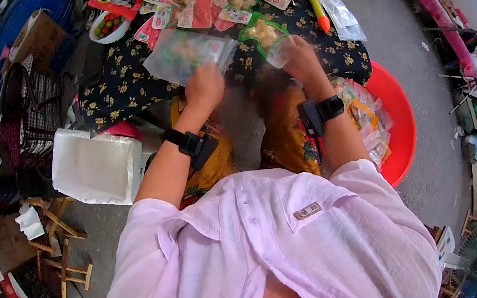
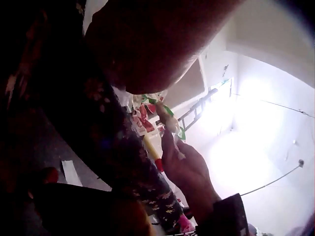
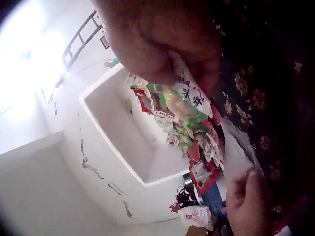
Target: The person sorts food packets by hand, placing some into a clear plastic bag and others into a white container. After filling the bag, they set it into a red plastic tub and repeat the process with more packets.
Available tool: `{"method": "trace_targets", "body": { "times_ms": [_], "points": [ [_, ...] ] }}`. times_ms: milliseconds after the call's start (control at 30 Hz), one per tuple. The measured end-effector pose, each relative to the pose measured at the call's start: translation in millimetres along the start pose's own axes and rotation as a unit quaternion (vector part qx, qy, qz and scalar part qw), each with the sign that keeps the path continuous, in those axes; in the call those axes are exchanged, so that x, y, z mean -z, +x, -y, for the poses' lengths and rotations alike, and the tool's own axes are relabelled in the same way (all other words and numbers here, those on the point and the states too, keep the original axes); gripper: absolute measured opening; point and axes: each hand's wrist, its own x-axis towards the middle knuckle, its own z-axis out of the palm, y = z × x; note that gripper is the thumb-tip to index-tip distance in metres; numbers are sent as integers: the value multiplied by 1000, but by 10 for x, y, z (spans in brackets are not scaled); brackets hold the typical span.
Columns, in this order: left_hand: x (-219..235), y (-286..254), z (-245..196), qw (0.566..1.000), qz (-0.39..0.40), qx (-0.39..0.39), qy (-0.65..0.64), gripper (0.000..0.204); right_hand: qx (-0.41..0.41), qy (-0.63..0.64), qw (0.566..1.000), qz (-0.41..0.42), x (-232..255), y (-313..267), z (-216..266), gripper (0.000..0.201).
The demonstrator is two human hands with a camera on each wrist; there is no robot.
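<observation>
Head view: the left hand [image 1: 205, 89] pinches the near edge of a clear bag [image 1: 172, 65] between thumb and fingers, over the floral tablecloth [image 1: 114, 94]. The right hand [image 1: 303, 61] grasps the lower corner of a green-edged packet [image 1: 263, 34] (pale pieces visible inside), just beside the bag. Red-and-white packets [image 1: 202, 10] lie beyond both hands, near a white bowl [image 1: 115, 35].

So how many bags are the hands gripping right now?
2 that I can see: a clear bag in the left hand and a green-edged bag in the right hand. Green shows through the clear bag, so another may be hidden in or behind it.
</observation>
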Motion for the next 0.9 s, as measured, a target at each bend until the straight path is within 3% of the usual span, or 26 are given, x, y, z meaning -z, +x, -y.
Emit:
{"method": "trace_targets", "body": {
  "times_ms": [33,167,333,433,633,733,767,833,900],
  "points": [
    [-4,19,-1,1000,-1,-3,-16,16,-13,40,999,10,29,2,-37,19],
    [-77,29,29,995,-66,-30,-68,14,-60,-1,998,15,5,-159,-127,19],
    [-103,29,14,990,-85,-31,-107,14,-101,-31,994,10,-185,-335,-95,21],
    [-129,26,25,985,-105,-44,-127,14,-93,19,994,59,-90,-262,-204,21],
    [-123,30,37,985,-103,-43,-132,14,-92,3,995,33,-118,-242,-212,19],
    [-127,36,35,985,-102,-24,-135,16,-12,-167,985,42,-161,-235,-153,17],
    [-128,39,29,985,-104,-15,-136,16,64,-273,958,54,-196,-240,-121,17],
    [-113,49,36,985,-89,6,-146,18,209,-469,855,75,-286,-271,-61,18],
    [-82,49,35,988,-70,23,-139,19,354,-649,665,105,-246,-201,-98,20]
  ]
}}
